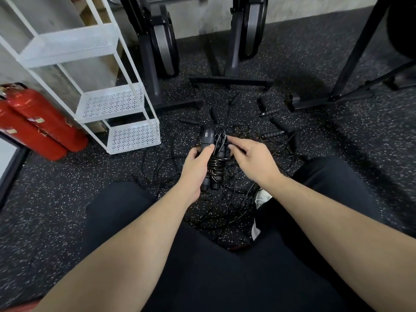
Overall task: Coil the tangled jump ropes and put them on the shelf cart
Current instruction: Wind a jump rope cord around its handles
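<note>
my left hand (198, 162) holds a wound-up jump rope (213, 158) by its two handles, above the floor (67, 199). my right hand (252, 158) pinches its thin cord. more ropes (238, 190) lie tangled below. the white shelf cart (117, 104) stands to my left.

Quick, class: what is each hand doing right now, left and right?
Left hand: grips the coiled jump rope by its handles.
Right hand: pinches the rope's loose end at the top of the coil.
</note>
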A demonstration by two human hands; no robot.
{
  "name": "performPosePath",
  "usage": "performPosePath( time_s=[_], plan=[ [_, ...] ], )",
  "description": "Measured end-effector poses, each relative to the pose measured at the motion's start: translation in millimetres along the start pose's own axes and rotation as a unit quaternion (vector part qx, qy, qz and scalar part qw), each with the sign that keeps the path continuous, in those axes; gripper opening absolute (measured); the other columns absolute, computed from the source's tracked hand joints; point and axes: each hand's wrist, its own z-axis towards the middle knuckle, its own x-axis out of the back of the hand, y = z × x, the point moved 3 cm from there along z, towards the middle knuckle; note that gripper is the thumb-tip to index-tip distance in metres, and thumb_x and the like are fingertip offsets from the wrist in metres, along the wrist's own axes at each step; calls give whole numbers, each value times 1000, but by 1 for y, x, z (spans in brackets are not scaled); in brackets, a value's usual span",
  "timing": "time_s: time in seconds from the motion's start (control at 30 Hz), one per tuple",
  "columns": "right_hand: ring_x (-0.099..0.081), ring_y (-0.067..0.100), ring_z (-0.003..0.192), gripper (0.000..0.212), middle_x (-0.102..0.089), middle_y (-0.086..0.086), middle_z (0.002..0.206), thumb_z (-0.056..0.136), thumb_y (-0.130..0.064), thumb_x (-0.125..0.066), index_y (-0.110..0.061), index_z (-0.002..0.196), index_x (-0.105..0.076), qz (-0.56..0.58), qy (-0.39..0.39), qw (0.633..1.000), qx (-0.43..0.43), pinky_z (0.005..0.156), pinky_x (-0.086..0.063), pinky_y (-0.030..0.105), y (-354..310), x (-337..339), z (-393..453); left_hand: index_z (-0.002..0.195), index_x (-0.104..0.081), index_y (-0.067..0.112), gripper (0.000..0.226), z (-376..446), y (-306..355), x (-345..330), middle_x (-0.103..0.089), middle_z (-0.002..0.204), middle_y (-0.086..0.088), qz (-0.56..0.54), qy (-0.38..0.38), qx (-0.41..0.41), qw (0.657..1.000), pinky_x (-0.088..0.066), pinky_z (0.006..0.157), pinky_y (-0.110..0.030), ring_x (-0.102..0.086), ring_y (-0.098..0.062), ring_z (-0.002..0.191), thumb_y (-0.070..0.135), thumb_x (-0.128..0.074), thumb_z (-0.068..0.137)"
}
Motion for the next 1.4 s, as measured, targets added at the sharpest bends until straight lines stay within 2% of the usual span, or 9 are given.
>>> performPosePath(
  time_s=[0.13,0.3,0.53,0.7,0.9,1.03,1.1,1.2,1.4],
  plan=[
    [-65,21,91,32,-72,3,94,104,-18,-56,-15,133,-67,-2,17,999,37,90,-52,38,-2,0,3,115,-64,17,34,-2,3,-1,-77,108,-10,-47,4,12,999,-60,84,-62,-74,-34,93,43,-69,95],
    [-63,19,89,32,-69,-1,91,103,-20,-58,-19,134,-67,-38,18,997,69,86,-53,37,2,-1,6,115,-64,20,28,0,5,-2,-76,106,-5,-34,-7,12,999,-62,79,-45,-74,-26,92,41,-67,96],
    [-53,-5,91,30,-53,-14,100,102,-17,-61,-16,130,-69,-8,17,998,54,81,-40,6,4,-5,4,114,-61,18,18,-2,8,-2,-73,116,-11,26,-38,10,999,-61,86,-49,-72,-26,95,29,-63,100],
    [-54,-2,92,28,-56,-13,103,101,-11,-60,-10,127,-70,13,-1,998,60,87,-42,14,0,-5,3,113,-61,19,17,-4,7,-4,-72,108,-8,27,-38,18,999,-62,79,-46,-71,-23,88,29,-63,100],
    [-64,2,96,42,-70,-14,100,95,-19,-69,-36,130,-51,74,13,996,-43,81,-50,20,-1,-1,-1,113,-56,19,24,-2,7,-4,-68,107,-5,126,-17,-30,991,-58,66,-33,-67,-19,89,36,-62,98],
    [-64,4,79,31,-68,-13,96,98,-15,-62,-36,120,-58,26,-14,999,-26,71,-48,27,-1,-2,-3,115,-54,23,28,-1,7,-2,-68,106,-2,195,0,-56,979,-55,86,-42,-66,-20,95,39,-64,94],
    [-58,1,64,33,-68,-8,100,99,-11,-56,-34,122,-61,13,-35,999,-28,63,-44,25,0,-4,-4,116,-52,21,31,-1,8,0,-66,98,1,238,14,-81,968,-50,77,-36,-62,-15,82,39,-64,94],
    [-64,9,87,31,-66,-10,102,98,-18,-56,-33,125,-59,30,-68,994,-76,78,-51,30,0,-9,-3,113,-48,23,34,-2,8,0,-64,90,4,329,40,-108,937,-47,68,-36,-62,-17,74,45,-65,93],
    [-53,8,80,7,-61,-4,95,95,-33,-69,-28,92,-66,100,-26,988,-117,71,-40,20,9,-11,6,107,-46,26,36,-5,11,-5,-63,85,9,402,62,-155,901,-41,62,-36,-62,-19,76,51,-65,89]
  ],
)
